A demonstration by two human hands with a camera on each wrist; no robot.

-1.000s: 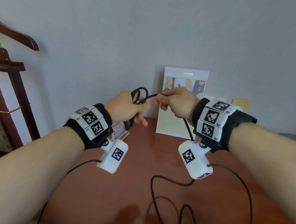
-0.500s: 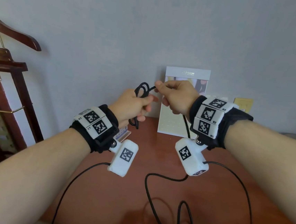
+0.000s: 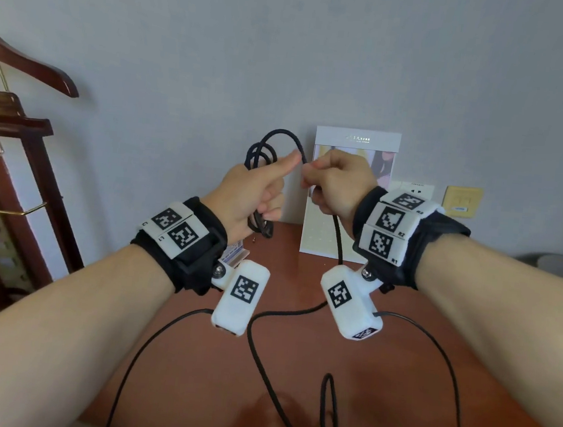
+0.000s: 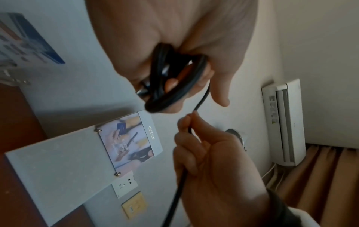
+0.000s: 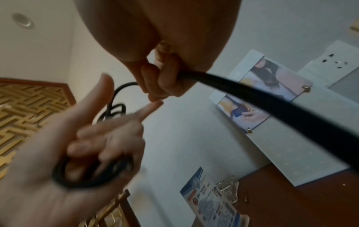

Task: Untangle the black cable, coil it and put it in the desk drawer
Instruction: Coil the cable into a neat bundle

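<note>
Feeding the black cable (image 3: 282, 134) pinched in the right hand (image 3: 340, 181) toward nine o'clock, the left hand (image 3: 252, 196) (gripping the coil) should catch each even loop.

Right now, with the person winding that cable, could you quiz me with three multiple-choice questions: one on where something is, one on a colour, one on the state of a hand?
1. Where do the finished loops of the cable sit?
A. in the left hand
B. on the desk
C. over the hanger

2. What colour is the desk?
A. white
B. reddish brown
C. green

3. What is the right hand doing?
A. resting flat on the desk
B. hanging idle
C. pinching the cable

Answers:
1. A: the head view shows the loops bunched in the left hand, held up above the desk.
2. B: the bare wood under the trailing cable is reddish brown.
3. C: its fingertips are closed on the strand just beside the loops, and the rest of the cable runs down from it to the desk.
</note>
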